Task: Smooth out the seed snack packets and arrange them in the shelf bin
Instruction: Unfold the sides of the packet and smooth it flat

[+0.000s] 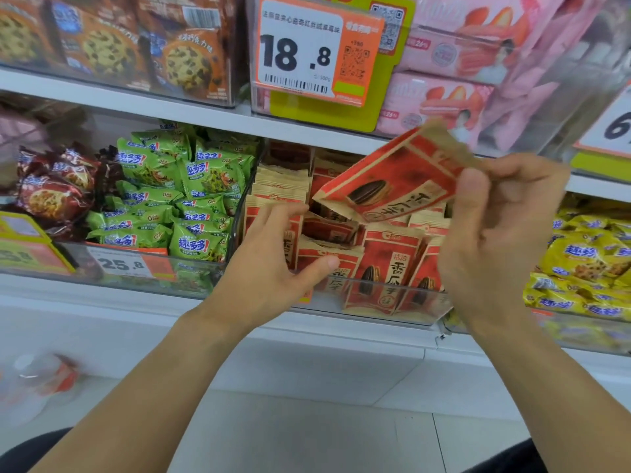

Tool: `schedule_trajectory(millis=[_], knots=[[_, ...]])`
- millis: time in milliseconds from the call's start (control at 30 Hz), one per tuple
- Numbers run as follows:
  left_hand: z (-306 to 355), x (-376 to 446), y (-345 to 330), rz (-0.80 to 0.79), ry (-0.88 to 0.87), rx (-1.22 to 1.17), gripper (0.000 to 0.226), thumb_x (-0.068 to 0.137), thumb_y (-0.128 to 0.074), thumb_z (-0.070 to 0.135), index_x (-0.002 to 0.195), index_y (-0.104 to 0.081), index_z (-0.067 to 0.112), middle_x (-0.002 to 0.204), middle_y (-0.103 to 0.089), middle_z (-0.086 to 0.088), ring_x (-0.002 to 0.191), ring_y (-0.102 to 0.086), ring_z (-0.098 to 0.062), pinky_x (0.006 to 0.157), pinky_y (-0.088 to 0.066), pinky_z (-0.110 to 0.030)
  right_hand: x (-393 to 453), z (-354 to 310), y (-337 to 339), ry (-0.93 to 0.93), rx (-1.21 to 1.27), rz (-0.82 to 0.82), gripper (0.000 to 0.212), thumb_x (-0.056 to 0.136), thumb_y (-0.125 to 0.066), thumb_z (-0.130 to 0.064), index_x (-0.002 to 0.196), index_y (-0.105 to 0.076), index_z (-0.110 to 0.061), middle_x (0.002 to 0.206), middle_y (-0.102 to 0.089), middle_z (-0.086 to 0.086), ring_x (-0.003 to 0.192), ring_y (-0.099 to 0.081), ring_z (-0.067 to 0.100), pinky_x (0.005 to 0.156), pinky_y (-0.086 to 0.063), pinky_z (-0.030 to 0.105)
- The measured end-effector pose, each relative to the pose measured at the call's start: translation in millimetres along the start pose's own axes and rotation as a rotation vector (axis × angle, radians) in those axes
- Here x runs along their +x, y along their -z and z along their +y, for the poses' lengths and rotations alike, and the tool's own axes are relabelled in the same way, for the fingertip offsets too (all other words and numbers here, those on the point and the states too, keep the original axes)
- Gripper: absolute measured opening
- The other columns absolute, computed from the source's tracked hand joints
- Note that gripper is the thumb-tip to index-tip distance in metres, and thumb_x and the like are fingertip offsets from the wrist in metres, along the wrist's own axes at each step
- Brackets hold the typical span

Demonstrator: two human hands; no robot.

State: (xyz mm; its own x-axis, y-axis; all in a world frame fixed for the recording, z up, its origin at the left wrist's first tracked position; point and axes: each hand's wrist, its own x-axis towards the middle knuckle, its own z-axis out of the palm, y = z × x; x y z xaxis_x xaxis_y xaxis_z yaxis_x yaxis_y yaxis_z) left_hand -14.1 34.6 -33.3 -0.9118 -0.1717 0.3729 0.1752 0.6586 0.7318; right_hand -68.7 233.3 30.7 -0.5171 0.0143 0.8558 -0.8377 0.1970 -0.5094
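Holding one seed packet (392, 179) up over the clear shelf bin (392, 302), the right hand (495, 240) has its grip pinched on the packet's upper right end, so it hangs tilted. The left hand (269, 264) is loose and open, fingertips touching the upright packets (386, 264) at the bin's left front corner.

We read "18.8" on the orange price tag (309, 49), "25.8" on the lower tag (128, 264), "趣多多" on the green packets (194, 245), and "香瓜子" on the red seed packets (389, 268).
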Motion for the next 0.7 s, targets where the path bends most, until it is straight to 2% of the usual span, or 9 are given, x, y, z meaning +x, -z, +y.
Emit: schedule_trajectory(millis=[67, 133, 200, 267, 300, 367, 467, 567, 700], knots=[[2, -5, 0, 0.049, -0.007, -0.033, 0.066, 0.082, -0.069, 0.051, 0.138, -0.044, 0.026, 0.132, -0.046, 0.015, 0.12, -0.047, 0.001, 0.089, -0.041, -0.007, 7, -7, 8, 0.012, 0.064, 0.054, 0.022, 0.103, -0.046, -0.003, 0.102, -0.036, -0.022, 0.083, -0.051, -0.009, 0.065, -0.051, -0.007, 0.064, -0.038, 0.01], [8, -10, 0, 0.167, -0.043, -0.1, 0.042, 0.091, -0.061, 0.038, 0.129, -0.054, 0.022, 0.122, -0.056, 0.012, 0.113, -0.053, -0.002, 0.093, -0.048, -0.023, 10, -13, 15, -0.038, 0.111, 0.043, 0.022, 0.103, -0.046, -0.002, 0.1, -0.038, -0.021, 0.075, -0.054, -0.006, 0.06, -0.051, -0.006, 0.059, -0.038, 0.01], [20, -18, 2, 0.289, -0.08, -0.237, 0.02, 0.092, -0.054, 0.028, 0.11, -0.062, 0.024, 0.102, -0.063, 0.01, 0.094, -0.059, -0.006, 0.079, -0.051, -0.029, 7, -15, 22, -0.155, 0.137, -0.049, 0.021, 0.102, -0.051, -0.004, 0.098, -0.043, -0.023, 0.067, -0.062, -0.01, 0.057, -0.056, -0.003, 0.054, -0.042, 0.014], [32, -28, 2, 0.321, -0.079, -0.359, 0.016, 0.094, -0.048, 0.034, 0.098, -0.062, 0.027, 0.087, -0.065, 0.005, 0.079, -0.06, -0.013, 0.069, -0.05, -0.03, -3, -12, 28, -0.33, 0.15, -0.204, 0.016, 0.099, -0.055, -0.009, 0.095, -0.049, -0.023, 0.066, -0.069, -0.009, 0.057, -0.062, 0.002, 0.051, -0.046, 0.018], [38, -34, 0, 0.278, -0.052, -0.393, 0.019, 0.094, -0.047, 0.039, 0.097, -0.062, 0.029, 0.085, -0.066, 0.004, 0.077, -0.061, -0.014, 0.067, -0.049, -0.028, -12, -9, 30, -0.432, 0.166, -0.292, 0.013, 0.097, -0.057, -0.012, 0.095, -0.05, -0.022, 0.068, -0.072, -0.008, 0.058, -0.065, 0.005, 0.051, -0.049, 0.02], [43, -47, -9, 0.069, 0.065, -0.431, 0.024, 0.098, -0.046, 0.049, 0.102, -0.061, 0.031, 0.089, -0.069, 0.007, 0.079, -0.065, -0.011, 0.068, -0.052, -0.027, -33, -2, 33, -0.612, 0.199, -0.455, 0.006, 0.095, -0.057, -0.015, 0.095, -0.052, -0.018, 0.073, -0.076, -0.001, 0.062, -0.07, 0.012, 0.051, -0.053, 0.023], [44, -63, -29, -0.242, 0.29, -0.431, 0.03, 0.096, -0.046, 0.051, 0.109, -0.061, 0.029, 0.095, -0.074, 0.011, 0.087, -0.071, -0.006, 0.075, -0.056, -0.028, -69, 11, 37, -0.728, 0.174, -0.58, 0.006, 0.095, -0.058, -0.011, 0.096, -0.054, -0.015, 0.076, -0.075, 0.007, 0.064, -0.071, 0.017, 0.052, -0.054, 0.025], [44, -67, -38, -0.309, 0.486, -0.445, 0.021, 0.097, -0.05, 0.032, 0.107, -0.062, 0.019, 0.083, -0.076, -0.001, 0.071, -0.073, -0.015, 0.059, -0.057, -0.024, -89, 19, 42, -0.87, 0.177, -0.641, 0.007, 0.095, -0.059, -0.016, 0.1, -0.054, -0.012, 0.077, -0.076, 0.002, 0.069, -0.074, 0.017, 0.053, -0.056, 0.026], [44, -65, -40, -0.308, 0.591, -0.47, 0.017, 0.098, -0.053, 0.024, 0.104, -0.063, 0.012, 0.081, -0.076, -0.008, 0.068, -0.073, -0.021, 0.051, -0.053, -0.023, -90, 25, 45, -0.975, 0.176, -0.696, 0.011, 0.096, -0.058, -0.018, 0.104, -0.053, -0.013, 0.08, -0.077, -0.003, 0.072, -0.074, 0.012, 0.053, -0.055, 0.023]])
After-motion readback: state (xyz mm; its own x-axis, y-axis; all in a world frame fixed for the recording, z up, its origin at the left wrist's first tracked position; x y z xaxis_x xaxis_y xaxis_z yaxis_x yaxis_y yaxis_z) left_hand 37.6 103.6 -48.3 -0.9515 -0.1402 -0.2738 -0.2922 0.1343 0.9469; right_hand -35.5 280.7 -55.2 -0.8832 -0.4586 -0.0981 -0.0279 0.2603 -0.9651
